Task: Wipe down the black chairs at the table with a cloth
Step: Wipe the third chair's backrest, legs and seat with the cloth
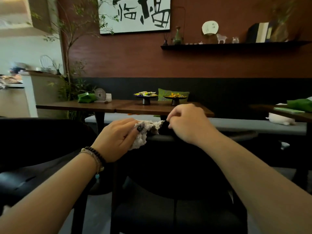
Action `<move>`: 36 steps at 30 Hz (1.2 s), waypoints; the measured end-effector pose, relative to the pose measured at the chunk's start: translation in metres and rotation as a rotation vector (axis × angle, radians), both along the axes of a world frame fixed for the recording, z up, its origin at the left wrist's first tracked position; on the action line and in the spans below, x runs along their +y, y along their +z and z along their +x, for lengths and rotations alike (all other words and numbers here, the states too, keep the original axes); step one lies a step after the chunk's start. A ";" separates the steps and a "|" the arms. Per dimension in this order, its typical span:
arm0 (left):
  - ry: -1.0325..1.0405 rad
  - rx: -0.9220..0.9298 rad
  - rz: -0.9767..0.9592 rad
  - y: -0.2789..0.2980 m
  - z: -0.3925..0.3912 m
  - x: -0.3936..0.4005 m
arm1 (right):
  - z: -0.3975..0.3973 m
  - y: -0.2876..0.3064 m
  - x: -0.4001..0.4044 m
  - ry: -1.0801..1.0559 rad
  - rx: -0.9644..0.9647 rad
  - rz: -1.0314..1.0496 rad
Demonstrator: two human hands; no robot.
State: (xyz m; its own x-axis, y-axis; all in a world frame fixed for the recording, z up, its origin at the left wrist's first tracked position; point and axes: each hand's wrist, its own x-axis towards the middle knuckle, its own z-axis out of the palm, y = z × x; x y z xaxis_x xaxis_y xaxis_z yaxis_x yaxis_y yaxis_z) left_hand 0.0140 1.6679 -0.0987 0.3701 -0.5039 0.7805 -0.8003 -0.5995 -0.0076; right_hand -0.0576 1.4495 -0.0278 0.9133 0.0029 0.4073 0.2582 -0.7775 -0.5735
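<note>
A black chair (168,166) stands right in front of me, its curved backrest top running under both hands. A pale grey fuzzy cloth (148,127) lies over that backrest top. My left hand (118,137) grips the cloth's left part, thumb with a dark nail on top. My right hand (185,122) pinches the cloth's right corner with curled fingers. A second black chair (33,141) sits to the left, its seat low at the left edge.
A brown wooden table (118,106) stands beyond the chairs with two dark footed dishes (146,98) of snacks and a green packet (86,97). A grey bench (253,125) runs along the wall. A second table (295,114) is at the right.
</note>
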 end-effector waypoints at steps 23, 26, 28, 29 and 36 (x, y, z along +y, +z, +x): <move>0.138 0.872 -1.128 -0.079 0.108 0.031 | 0.000 -0.054 0.053 -0.034 -0.580 -0.587; -0.061 0.910 -1.436 -0.064 0.106 0.022 | 0.002 -0.055 0.054 -0.123 -0.639 -0.631; 0.080 0.748 -1.378 -0.064 0.107 0.023 | 0.003 -0.057 0.055 -0.155 -0.645 -0.657; 0.141 0.650 -1.399 -0.069 0.107 0.022 | 0.003 -0.057 0.054 -0.163 -0.638 -0.667; 0.260 0.532 -1.293 -0.132 0.087 -0.007 | 0.004 -0.054 0.057 -0.183 -0.634 -0.685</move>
State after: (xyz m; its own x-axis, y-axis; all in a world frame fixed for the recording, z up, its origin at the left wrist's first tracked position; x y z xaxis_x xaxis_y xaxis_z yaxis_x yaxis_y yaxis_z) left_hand 0.1010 1.6606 -0.2304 0.7308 0.5720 0.3724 -0.4017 -0.0807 0.9122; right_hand -0.0531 1.5064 -0.0823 0.5330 0.3036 0.7898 0.2058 -0.9519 0.2271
